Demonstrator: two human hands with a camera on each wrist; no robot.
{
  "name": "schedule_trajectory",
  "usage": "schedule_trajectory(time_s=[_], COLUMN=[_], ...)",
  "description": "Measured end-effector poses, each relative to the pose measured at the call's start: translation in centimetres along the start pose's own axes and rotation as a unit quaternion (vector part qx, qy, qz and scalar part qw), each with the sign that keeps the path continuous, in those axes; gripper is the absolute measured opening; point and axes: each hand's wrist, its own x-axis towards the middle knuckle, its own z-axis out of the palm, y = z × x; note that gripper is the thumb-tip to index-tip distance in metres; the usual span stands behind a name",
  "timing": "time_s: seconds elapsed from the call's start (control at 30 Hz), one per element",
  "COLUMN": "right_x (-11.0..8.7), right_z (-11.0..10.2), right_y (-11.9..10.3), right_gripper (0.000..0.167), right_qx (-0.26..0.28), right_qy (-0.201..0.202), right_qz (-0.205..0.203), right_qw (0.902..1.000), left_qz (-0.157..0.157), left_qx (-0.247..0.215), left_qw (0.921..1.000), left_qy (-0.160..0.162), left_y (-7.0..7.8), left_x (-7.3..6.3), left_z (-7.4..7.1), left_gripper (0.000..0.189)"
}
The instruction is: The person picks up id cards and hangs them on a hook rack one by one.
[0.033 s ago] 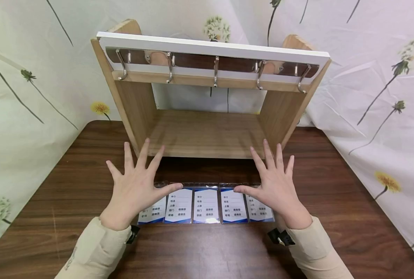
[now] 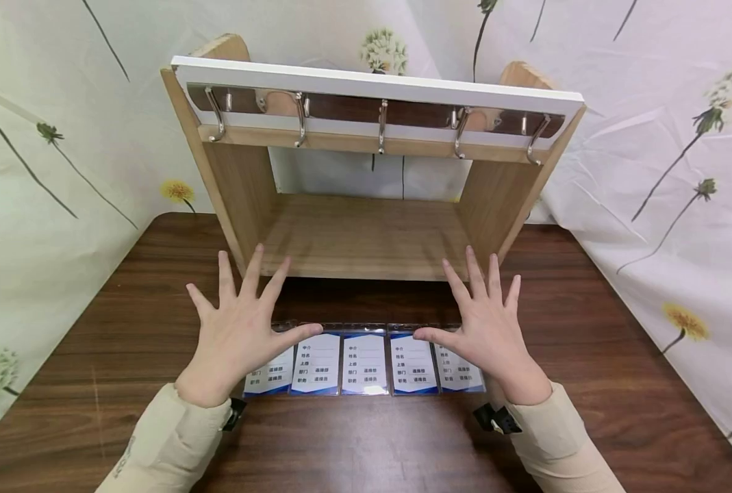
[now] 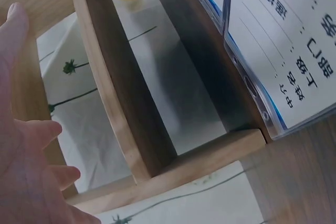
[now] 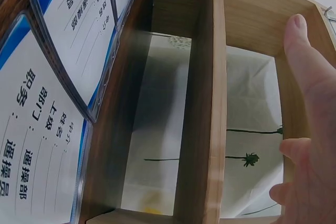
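Both hands hover palms down with fingers spread and straight, holding nothing. The left hand [image 2: 236,335] overlaps the leftmost card of a row of several clear-sleeved ID badges [image 2: 364,363] in the head view. Over the row's right end, the right hand [image 2: 485,332] partly covers the last badge. White cards with blue corners and printed Chinese lines fill the sleeves, lying side by side on the table. Up close, a badge [image 3: 283,51] shows in the left wrist view, and another badge [image 4: 42,129] in the right wrist view.
Behind the badges stands a wooden rack [image 2: 366,236] with side panels and a low shelf. Its white top board [image 2: 378,77] carries a metal strip with several hooks [image 2: 382,127]. The brown table [image 2: 366,445] meets a flower-printed cloth [image 2: 667,205] at its back and sides.
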Motion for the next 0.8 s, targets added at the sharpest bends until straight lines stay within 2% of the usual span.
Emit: schedule_trajectory(time_s=[0.33, 0.8], right_x=[0.07, 0.38], right_z=[0.16, 0.02], right_y=[0.09, 0.12], right_gripper=[0.114, 0.113], right_qx=[-0.005, -0.01], right_qy=[-0.001, 0.002], right_qz=[0.0, -0.006], right_qw=[1.0, 0.9999], left_qz=[-0.005, 0.0], left_qx=[0.006, 0.007], left_qw=[0.9999, 1.0], left_qy=[-0.009, 0.002], left_y=[-0.06, -0.37], left_x=[-0.05, 0.28], left_z=[-0.29, -0.16], left_gripper=[0.108, 0.108])
